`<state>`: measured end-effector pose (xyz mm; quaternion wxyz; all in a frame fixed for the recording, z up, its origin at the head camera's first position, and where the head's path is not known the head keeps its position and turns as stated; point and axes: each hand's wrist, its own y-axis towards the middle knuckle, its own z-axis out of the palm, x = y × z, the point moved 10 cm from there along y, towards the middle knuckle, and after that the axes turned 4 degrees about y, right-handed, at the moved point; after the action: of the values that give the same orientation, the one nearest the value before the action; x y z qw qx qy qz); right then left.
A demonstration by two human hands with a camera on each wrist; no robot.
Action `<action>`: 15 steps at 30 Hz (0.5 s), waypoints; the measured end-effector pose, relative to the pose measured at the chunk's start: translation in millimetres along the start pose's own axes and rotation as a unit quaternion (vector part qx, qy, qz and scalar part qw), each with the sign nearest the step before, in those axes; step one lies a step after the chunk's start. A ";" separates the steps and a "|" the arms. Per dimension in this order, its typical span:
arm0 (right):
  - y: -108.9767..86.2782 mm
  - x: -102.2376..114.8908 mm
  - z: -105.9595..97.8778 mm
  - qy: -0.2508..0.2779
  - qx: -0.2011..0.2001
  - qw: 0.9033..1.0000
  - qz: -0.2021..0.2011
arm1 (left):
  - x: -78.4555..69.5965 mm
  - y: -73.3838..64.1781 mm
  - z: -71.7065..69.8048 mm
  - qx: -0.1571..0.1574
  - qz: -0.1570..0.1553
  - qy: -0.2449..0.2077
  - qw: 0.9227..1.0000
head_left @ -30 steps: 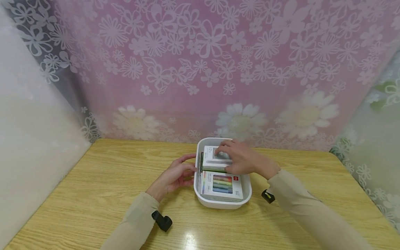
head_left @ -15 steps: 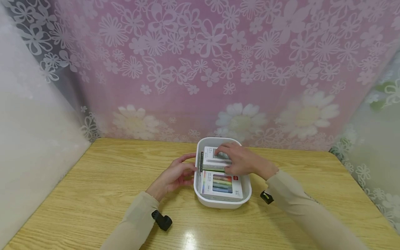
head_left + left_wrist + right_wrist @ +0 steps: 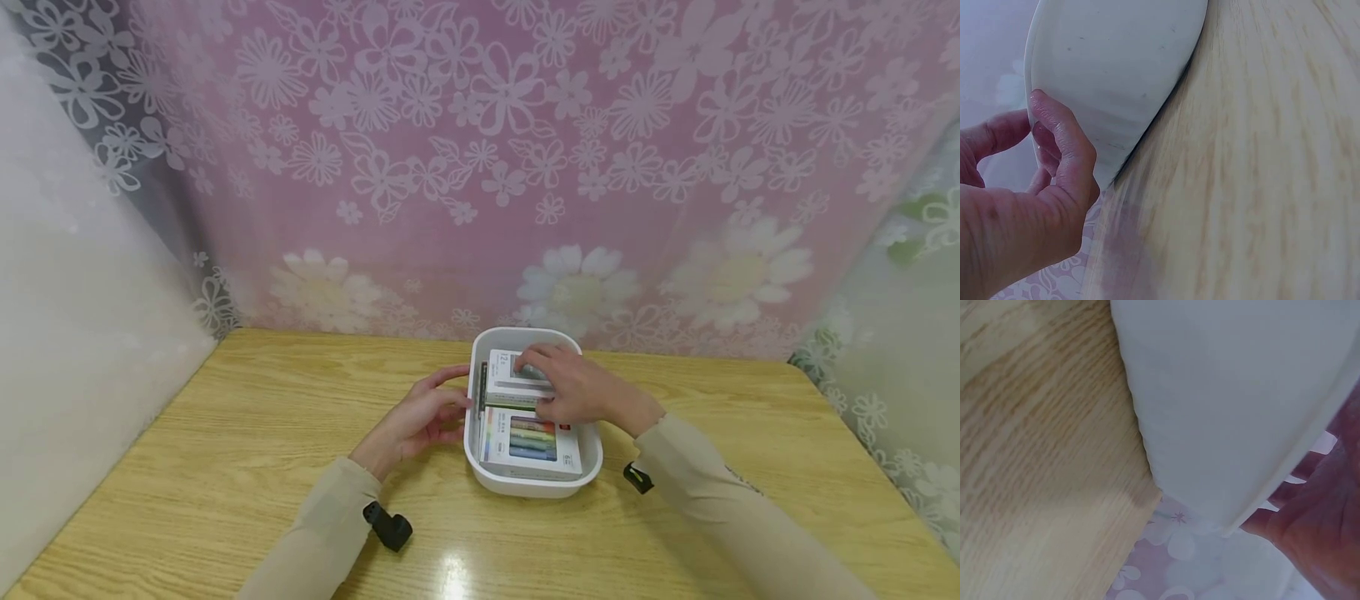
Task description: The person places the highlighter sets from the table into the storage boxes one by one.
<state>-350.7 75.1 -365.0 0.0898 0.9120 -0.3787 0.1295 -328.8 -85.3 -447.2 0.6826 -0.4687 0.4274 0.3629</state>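
A white plastic bin (image 3: pixel 542 490) stands on the wooden table. My left hand (image 3: pixel 420 414) holds its left side; in the left wrist view the bent fingers (image 3: pixel 1066 134) meet the rim and outer wall. Inside the bin, my right hand (image 3: pixel 581 387) grips a white box with a window (image 3: pixel 504 367) at the far end, fingertips over its top and thumb at its near side. Nearer to me lies a white box with a window showing coloured sticks (image 3: pixel 532 442). Part of the far box is hidden under the hand. The right wrist view shows mostly the bin's outer wall (image 3: pixel 1222 394).
Along the bin's left inside edge stands a dark narrow item (image 3: pixel 483 387). A pink floral curtain (image 3: pixel 420 208) hangs right behind the table's (image 3: pixel 300 400) back edge. Small black devices (image 3: pixel 387 527) sit on both sleeves.
My right hand has shifted slightly down toward the near box, and its thumb now partly covers that box's red logo. The left hand and the bin stay in place.
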 end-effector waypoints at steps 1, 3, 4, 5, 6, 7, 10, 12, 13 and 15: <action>0.0 0.1 0.1 0.001 0.000 1.000 0.000 | -0.1 0.1 0.0 0.000 0.000 -0.001 1.000; -0.2 0.0 0.3 0.001 -0.001 1.000 0.002 | -0.1 0.6 -0.6 0.001 0.001 -0.002 1.000; -0.4 -0.1 0.4 0.001 -0.002 1.000 0.004 | -0.1 0.7 -0.8 0.001 0.002 -0.001 1.000; -0.6 -0.2 0.6 0.001 -0.003 1.000 0.005 | 0.0 0.8 -0.9 0.001 0.002 -0.001 1.000; -0.8 -0.3 0.8 0.001 -0.003 1.000 0.005 | 0.1 0.9 -0.8 0.002 0.001 0.000 1.000; -1.1 -0.5 1.0 0.000 -0.004 1.000 0.006 | 0.2 1.0 -0.7 0.002 0.001 0.000 1.000; -2.2 -1.1 1.3 0.000 -0.008 1.000 0.008 | 0.2 1.1 0.0 0.003 0.001 0.003 1.000; -2.8 -1.5 1.4 0.004 -0.009 1.000 0.009 | 0.3 1.1 -0.1 0.001 0.000 0.004 1.000; -3.0 -1.2 1.4 0.002 -0.010 1.000 0.007 | 0.3 1.1 -0.2 0.001 0.000 0.004 1.000; -3.2 -1.1 1.3 0.001 -0.010 1.000 0.006 | 0.3 1.1 0.0 0.001 0.000 0.004 1.000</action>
<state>-349.0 77.7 -366.8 0.0983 0.9085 -0.3856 0.1274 -329.6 -84.9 -447.8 0.6813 -0.4698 0.4301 0.3607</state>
